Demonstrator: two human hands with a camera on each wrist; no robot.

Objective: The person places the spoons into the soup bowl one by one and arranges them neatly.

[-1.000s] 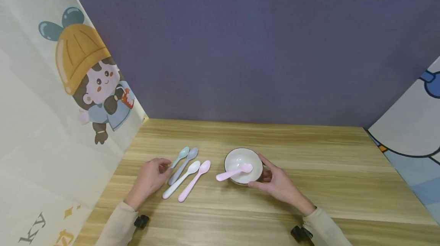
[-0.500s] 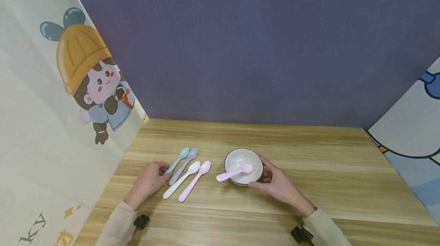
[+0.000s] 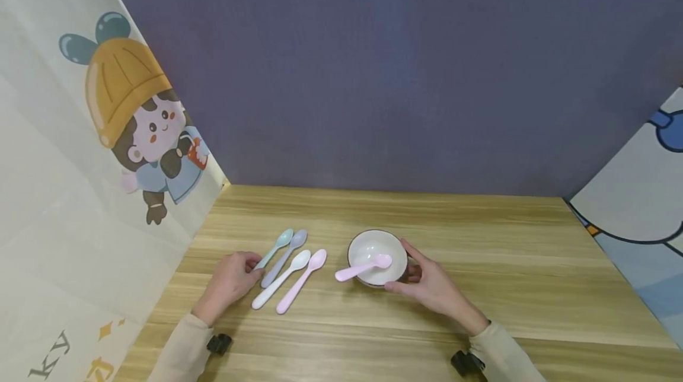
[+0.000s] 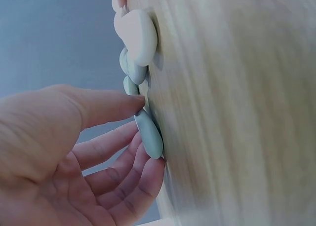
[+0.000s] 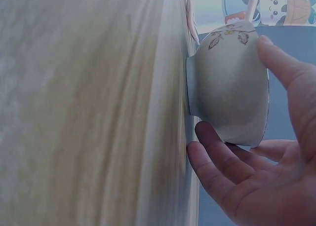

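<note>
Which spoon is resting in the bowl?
The pink spoon whose handle juts over the rim of the bowl. The green spoon, lilac spoon, white spoon and other pink spoon are all outside it.

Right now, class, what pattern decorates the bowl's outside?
Brownish leaves with some yellow on the bowl, best in the right wrist view.

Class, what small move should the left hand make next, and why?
The left hand should probably lift the mint-green spoon: it already grips the handle, while the right hand holds the flower-patterned white bowl, where one pink spoon rests.
</note>
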